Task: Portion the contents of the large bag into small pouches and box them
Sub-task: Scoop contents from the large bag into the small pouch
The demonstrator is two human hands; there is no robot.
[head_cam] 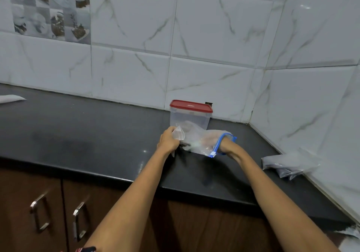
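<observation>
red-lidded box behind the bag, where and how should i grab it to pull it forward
Take the red-lidded box by its two clear side walls just under the lid rim, coming from above and in front. It stands upright against the tiled wall, so the back is closed off, and the zip bag covers its lower front. Fingers on one side, thumb on the other.
</observation>
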